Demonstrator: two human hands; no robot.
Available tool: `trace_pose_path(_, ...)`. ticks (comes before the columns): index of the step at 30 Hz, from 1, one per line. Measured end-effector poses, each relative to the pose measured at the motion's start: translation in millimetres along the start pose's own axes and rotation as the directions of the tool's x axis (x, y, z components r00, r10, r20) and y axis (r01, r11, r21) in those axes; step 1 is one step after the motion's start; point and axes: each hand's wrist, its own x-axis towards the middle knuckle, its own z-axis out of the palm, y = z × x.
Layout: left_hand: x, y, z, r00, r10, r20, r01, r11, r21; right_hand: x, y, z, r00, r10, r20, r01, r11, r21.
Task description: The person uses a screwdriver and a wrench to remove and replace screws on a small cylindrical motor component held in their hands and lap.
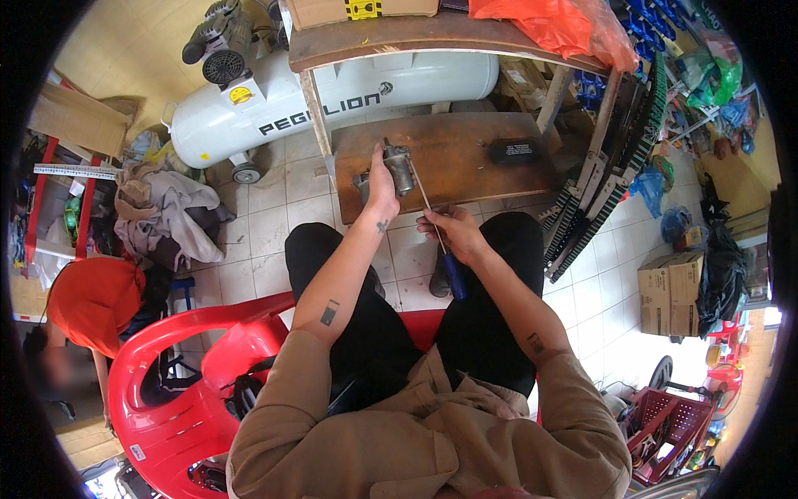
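Note:
My left hand grips a small grey metal cylindrical part with a narrower fitting at its top, held up over a low brown wooden bench. Another grey metal piece is partly hidden behind that hand. In my right hand, fingers are closed on the long shaft of a screwdriver, whose blue handle hangs down toward my lap. The shaft's upper end reaches the side of the metal part; whether it touches cannot be seen clearly. A black case lies on the bench to the right.
A white compressor tank stands behind the bench, under an upper shelf. Long black slotted rails lean at the right, near cardboard boxes. A red plastic chair, piled cloth and another person are at left.

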Motion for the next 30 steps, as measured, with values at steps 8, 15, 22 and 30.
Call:
trace_pose_path(8,0.1,-0.3,-0.9,1.0,0.002,0.024,-0.002,1.0,-0.014,2.5,2.2,-4.5,0.992,0.125,0.001,-0.124,0.986,0.114)
trace_pose_path(15,-2.4,3.5,1.4,1.0,-0.008,-0.021,0.007,1.0,-0.014,7.4,12.4,-7.7,0.997,0.059,0.053,-0.066,0.989,0.132)
trace_pose_path(22,3.4,0.9,-3.8,0.999,0.005,-0.039,-0.005,1.0,-0.009,4.9,5.3,-4.5,0.996,0.084,-0.02,-0.08,0.988,0.133)
trace_pose_path(30,-0.7,-0.2,-2.0,1.0,0.001,-0.023,-0.001,1.0,-0.001,-2.0,-4.9,0.4,0.995,0.056,0.088,-0.055,0.998,-0.017)
